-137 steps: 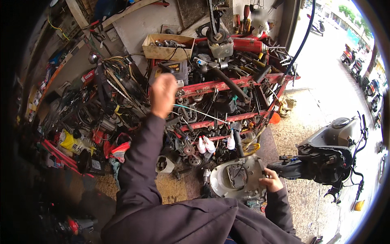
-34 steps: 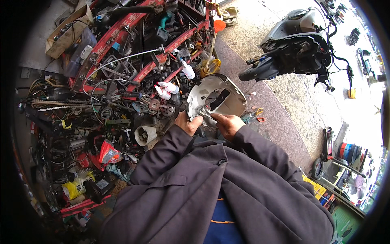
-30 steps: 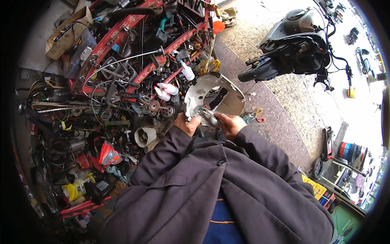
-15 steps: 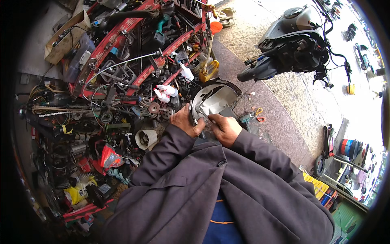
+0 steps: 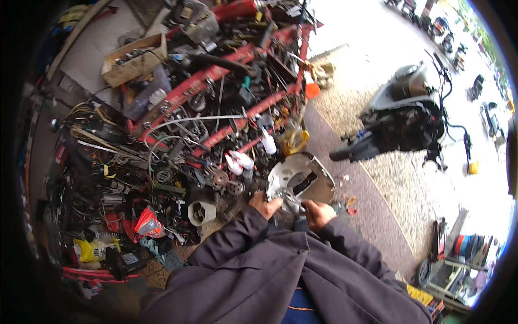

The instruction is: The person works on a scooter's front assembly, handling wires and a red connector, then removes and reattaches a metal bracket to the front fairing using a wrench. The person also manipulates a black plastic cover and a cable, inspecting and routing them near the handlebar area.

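A rounded, pale shell (image 5: 325,189) with cut-outs and a dark strip inside stands between my hands; it looks like a motorbike headlamp housing. My left hand (image 5: 264,206) is closed on its near left edge, thumb toward the middle. My right hand (image 5: 319,215) is closed at the near right edge, fingers curled. A shiny piece (image 5: 286,197) lies between the two hands; blur hides whether it belongs to the shell. Left of the shell stand white bottles with red tips (image 5: 235,164), and beyond it a yellow jug (image 5: 295,141).
A red metal rack (image 5: 226,59) crammed with tools and parts fills the far left. Loose parts, a pale cup (image 5: 201,213) and a red bag (image 5: 148,222) crowd the left floor. A partly stripped scooter (image 5: 402,119) stands far right. Orange-handled scissors (image 5: 351,202) lie right of the shell.
The shell has turned and tipped, so its pale wall and cut-outs show instead of the shiny hollow. My hands are slightly farther apart. The whole view has shifted, with things lower in the picture.
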The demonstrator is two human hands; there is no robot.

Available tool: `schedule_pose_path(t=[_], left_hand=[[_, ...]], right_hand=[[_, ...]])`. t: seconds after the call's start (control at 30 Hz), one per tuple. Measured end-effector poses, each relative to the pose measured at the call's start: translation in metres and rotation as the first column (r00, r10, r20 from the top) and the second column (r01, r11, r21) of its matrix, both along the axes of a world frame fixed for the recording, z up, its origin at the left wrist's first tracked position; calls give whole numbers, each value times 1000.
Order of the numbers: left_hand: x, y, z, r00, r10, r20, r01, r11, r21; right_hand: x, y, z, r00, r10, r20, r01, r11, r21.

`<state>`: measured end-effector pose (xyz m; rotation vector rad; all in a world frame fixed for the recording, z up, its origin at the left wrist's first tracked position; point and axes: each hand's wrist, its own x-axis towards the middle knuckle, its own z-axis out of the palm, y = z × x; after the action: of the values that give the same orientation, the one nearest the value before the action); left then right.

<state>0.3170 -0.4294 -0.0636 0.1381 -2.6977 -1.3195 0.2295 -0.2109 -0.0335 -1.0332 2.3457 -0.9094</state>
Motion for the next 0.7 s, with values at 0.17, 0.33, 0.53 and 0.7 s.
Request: schedule_pose_path(t=[0.17, 0.33, 0.53, 0.7], left_hand=[[9, -15, -4, 989, 107, -102, -108, 994, -11], [28, -20, 0, 961, 178, 211, -255, 868, 427], [54, -7, 8, 946, 323, 3, -313, 913, 261], [73, -7, 14, 870, 462, 176, -487, 740, 464]], right_hand=[[-25, -18, 81, 888, 93, 450, 11, 975, -222], [-127, -112, 173, 966, 184, 183, -73, 869, -489], [-244, -258, 221, 893, 282, 352, -58, 847, -529], [-282, -320, 202, 914, 223, 340, -10, 848, -530]])
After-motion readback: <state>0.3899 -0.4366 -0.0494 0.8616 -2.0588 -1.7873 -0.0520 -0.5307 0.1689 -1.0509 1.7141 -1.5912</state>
